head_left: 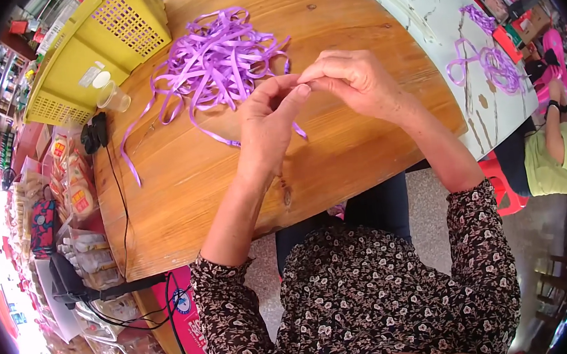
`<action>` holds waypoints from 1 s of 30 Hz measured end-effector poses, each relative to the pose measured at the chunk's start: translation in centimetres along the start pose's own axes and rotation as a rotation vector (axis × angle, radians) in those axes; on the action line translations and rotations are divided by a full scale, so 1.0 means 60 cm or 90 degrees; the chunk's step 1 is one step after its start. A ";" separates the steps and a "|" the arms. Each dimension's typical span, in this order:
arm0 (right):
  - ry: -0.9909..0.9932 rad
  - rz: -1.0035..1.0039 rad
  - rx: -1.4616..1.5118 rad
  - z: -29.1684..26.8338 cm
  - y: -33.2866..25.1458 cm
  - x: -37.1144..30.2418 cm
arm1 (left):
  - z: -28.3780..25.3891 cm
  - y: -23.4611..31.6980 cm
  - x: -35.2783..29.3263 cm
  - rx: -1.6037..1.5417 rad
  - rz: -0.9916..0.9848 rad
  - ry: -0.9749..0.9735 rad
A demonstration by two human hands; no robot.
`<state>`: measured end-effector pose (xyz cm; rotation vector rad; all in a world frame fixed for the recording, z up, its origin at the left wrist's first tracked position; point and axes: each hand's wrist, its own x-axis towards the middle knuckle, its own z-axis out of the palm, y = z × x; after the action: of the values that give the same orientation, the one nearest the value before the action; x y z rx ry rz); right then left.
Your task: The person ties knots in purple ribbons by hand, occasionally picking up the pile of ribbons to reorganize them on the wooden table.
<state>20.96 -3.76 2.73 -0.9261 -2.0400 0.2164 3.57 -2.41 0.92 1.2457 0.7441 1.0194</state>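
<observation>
Over the wooden table, my left hand and my right hand meet with thumbs and fingertips pinched together. Whatever sits between the fingertips is too small or hidden to make out. Just behind my left hand lies a loose tangled heap of purple ribbon. Strands trail from the heap toward the left and the near side. One strand runs under or behind my left hand, and a short piece shows below it; I cannot tell whether it reaches my fingers.
A yellow perforated crate stands at the table's far left, beside a clear plastic cup and a black device with a cable. Packaged goods line the left edge. More purple ribbon lies on the white marbled table, near another person.
</observation>
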 end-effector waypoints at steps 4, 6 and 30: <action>0.032 0.125 0.151 -0.003 0.012 -0.009 | -0.024 -0.014 0.006 0.039 0.002 0.025; 0.076 0.215 0.180 -0.013 0.020 -0.009 | -0.021 -0.010 0.006 0.012 -0.007 0.026; 0.002 -0.121 -0.257 0.015 0.013 -0.001 | -0.038 -0.001 0.008 0.018 0.002 0.042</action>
<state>20.68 -3.10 1.76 -0.9598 -2.1941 -0.3102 1.70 -1.07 0.47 1.2421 0.8100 1.0609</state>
